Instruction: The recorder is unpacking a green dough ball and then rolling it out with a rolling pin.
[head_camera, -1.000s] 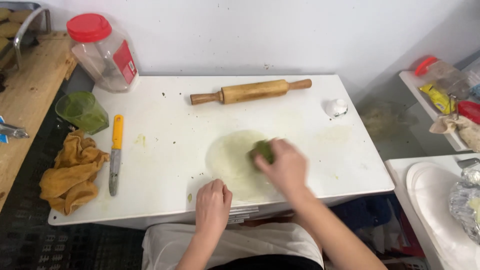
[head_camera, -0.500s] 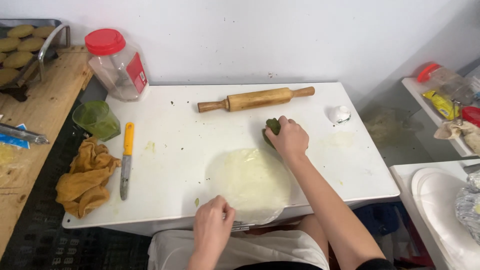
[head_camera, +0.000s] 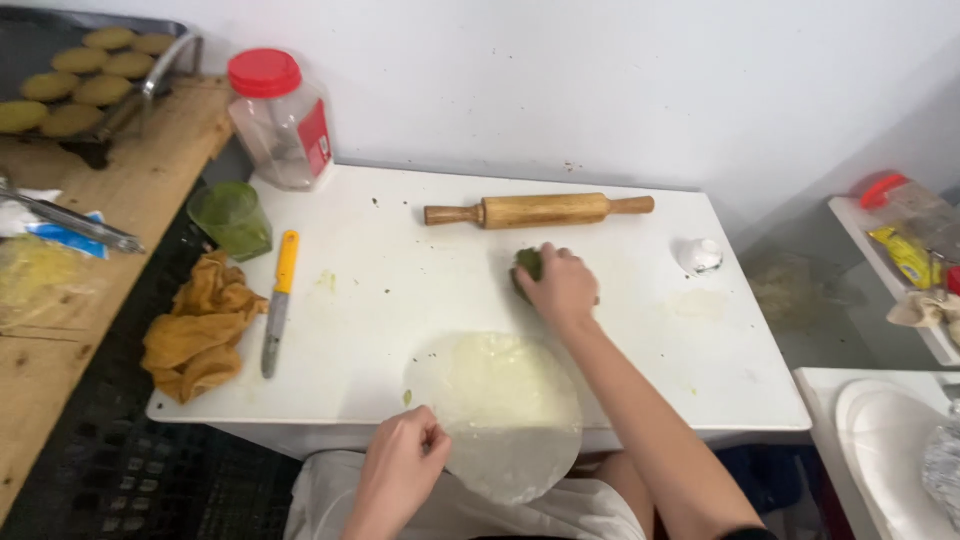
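Left hand at 6 o'clock, fingers pinched on near-left rim of round translucent sheet overhanging white bench edge. Right hand toward 12, closed over green dough ball, apparently pressing. Rolling pin just beyond.

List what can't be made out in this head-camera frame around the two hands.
- Green dough lump: mostly hidden under the right hand; its shape is unclear.
- Thin round sheet: the near edge hangs past the white table; the left hand covers the rim it pinches.
- Clear jar: contents too faint to tell.
- Tray of flat rounds: cut off by the left edge.
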